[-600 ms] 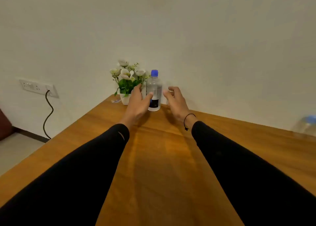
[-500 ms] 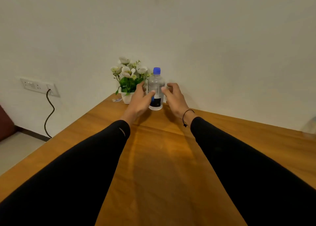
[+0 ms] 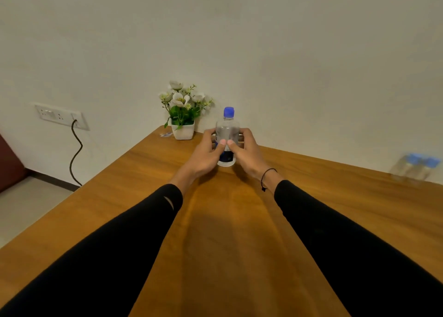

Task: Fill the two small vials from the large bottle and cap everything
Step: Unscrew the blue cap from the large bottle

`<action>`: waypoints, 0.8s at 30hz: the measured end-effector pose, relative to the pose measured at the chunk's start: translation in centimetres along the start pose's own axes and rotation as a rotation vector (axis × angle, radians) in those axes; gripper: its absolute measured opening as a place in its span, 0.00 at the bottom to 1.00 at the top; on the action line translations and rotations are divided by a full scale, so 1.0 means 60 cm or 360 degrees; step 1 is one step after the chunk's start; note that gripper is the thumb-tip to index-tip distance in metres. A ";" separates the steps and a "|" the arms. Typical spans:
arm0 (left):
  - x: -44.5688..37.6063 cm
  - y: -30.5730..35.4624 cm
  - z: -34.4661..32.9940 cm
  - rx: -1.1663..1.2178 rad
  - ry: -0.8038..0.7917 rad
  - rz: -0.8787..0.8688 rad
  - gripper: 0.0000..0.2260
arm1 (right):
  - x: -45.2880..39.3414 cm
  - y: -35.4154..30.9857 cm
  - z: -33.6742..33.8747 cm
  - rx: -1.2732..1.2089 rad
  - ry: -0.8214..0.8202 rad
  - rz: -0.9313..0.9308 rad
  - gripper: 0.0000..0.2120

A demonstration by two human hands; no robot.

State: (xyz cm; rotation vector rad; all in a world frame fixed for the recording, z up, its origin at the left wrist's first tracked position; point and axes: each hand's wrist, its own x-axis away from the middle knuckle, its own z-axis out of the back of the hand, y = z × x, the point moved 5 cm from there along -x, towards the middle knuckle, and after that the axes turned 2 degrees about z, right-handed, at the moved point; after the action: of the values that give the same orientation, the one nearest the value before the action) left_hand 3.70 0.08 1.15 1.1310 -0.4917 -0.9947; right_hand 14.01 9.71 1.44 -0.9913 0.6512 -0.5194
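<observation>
A clear large bottle (image 3: 227, 128) with a blue cap and a dark label stands upright on the far part of the wooden table (image 3: 227, 232). My left hand (image 3: 206, 152) wraps its left side and my right hand (image 3: 247, 151) wraps its right side, thumbs meeting on the front. Two small clear vials (image 3: 416, 168) with blue caps stand side by side at the far right of the table, blurred.
A white pot of white flowers (image 3: 183, 115) stands at the table's far corner, just left of the bottle, with a small sticker (image 3: 166, 134) beside it. A wall socket (image 3: 60, 115) with a dark cable hangs left. The table's left edge drops to the floor.
Both hands were open on either side of the bottle; they have closed in and now grip it. The bottle sits a little nearer and to the right of the flower pot.
</observation>
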 end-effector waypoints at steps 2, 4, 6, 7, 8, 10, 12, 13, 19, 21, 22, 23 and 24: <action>0.051 0.017 -0.018 0.0033 -0.0045 0.0016 0.26 | 0.054 -0.012 0.021 -0.0015 -0.0012 -0.0026 0.21; 0.102 0.034 -0.038 0.0079 -0.0089 0.0019 0.26 | 0.109 -0.023 0.043 -0.0015 -0.0021 -0.0076 0.21; 0.153 0.052 -0.057 0.0099 -0.0138 0.0022 0.26 | 0.167 -0.032 0.064 -0.0031 -0.0024 -0.0133 0.22; 0.178 0.060 -0.066 0.0104 -0.0165 0.0031 0.27 | 0.198 -0.037 0.072 -0.0033 -0.0024 -0.0160 0.23; 0.204 0.070 -0.075 0.0114 -0.0197 0.0040 0.27 | 0.227 -0.042 0.080 -0.0033 -0.0019 -0.0184 0.23; 0.258 0.087 -0.092 0.0129 -0.0245 0.0059 0.27 | 0.287 -0.053 0.095 -0.0049 -0.0009 -0.0224 0.23; 0.310 0.103 -0.105 0.0137 -0.0271 0.0077 0.27 | 0.344 -0.068 0.107 -0.0073 0.0005 -0.0242 0.22; 0.335 0.110 -0.112 0.0143 -0.0279 0.0084 0.26 | 0.370 -0.074 0.113 -0.0079 0.0017 -0.0246 0.22; 0.463 0.146 -0.150 0.0191 -0.0349 0.0066 0.26 | 0.514 -0.109 0.140 -0.0072 0.0065 -0.0234 0.22; 0.494 0.158 -0.164 0.0199 -0.0372 0.0059 0.27 | 0.552 -0.118 0.149 -0.0064 0.0102 -0.0232 0.22; 0.509 0.163 -0.171 0.0197 -0.0385 0.0054 0.27 | 0.570 -0.122 0.154 -0.0066 0.0131 -0.0235 0.22; 0.521 0.167 -0.178 0.0200 -0.0404 0.0050 0.27 | 0.585 -0.126 0.158 -0.0061 0.0160 -0.0233 0.22; 0.534 0.173 -0.185 0.0207 -0.0423 0.0043 0.27 | 0.604 -0.130 0.163 -0.0046 0.0185 -0.0230 0.23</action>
State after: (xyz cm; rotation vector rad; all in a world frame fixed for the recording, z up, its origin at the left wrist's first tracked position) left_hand 32.50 -20.63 1.74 1.1089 -0.7926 -1.1080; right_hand 45.40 -12.21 2.71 -1.0456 0.6953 -0.7004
